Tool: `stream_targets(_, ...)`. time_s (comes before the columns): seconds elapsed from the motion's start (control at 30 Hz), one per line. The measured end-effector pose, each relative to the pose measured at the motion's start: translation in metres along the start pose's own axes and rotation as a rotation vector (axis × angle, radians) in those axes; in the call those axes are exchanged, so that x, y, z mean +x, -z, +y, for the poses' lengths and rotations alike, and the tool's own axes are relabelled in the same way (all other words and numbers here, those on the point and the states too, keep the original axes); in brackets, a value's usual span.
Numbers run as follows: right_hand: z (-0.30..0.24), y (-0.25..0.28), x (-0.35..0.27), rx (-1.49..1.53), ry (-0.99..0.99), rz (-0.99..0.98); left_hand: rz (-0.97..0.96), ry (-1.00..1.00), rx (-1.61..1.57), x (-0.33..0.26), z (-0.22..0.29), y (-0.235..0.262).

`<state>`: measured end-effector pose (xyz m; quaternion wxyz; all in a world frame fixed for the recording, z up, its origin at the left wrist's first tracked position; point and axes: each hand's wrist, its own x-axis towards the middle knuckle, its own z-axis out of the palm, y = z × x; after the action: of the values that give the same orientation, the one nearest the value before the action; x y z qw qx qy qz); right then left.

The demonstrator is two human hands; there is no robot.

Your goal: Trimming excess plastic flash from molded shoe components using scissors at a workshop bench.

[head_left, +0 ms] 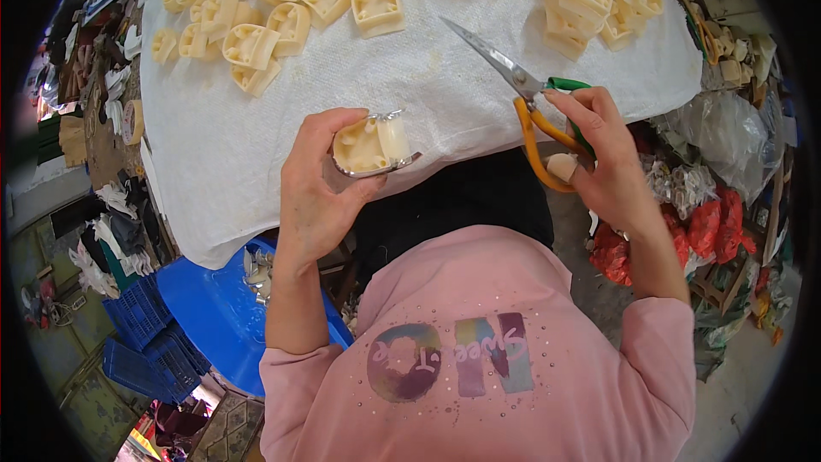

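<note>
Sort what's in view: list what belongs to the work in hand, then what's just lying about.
In hand:
left hand gripping cream plastic moulded piece with metal clip
right hand holding orange-and-green-handled scissors
piles of cream plastic pieces
white cloth

Lying about:
blue plastic crates
red bags

White-clothed table (pixel 410 85) with scattered cream plastic pieces (pixel 256 43)

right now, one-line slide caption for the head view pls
Left hand holds a cream moulded part; right hand grips orange-handled scissors over a white cloth.
</note>
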<state>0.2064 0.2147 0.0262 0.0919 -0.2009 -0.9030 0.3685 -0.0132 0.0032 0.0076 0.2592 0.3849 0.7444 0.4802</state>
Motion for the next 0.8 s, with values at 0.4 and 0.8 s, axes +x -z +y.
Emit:
stream_targets(0.4, -0.027, -0.042, 0.032, 1.416, -0.107, 0.264, 0.05, -0.203, 0.437, 0.02, 0.007, -0.05)
stream_targets(0.8, -0.013, -0.096, 0.039, 1.518, 0.043, 0.392, 0.033, -0.144, 0.406, 0.025, 0.005, -0.049)
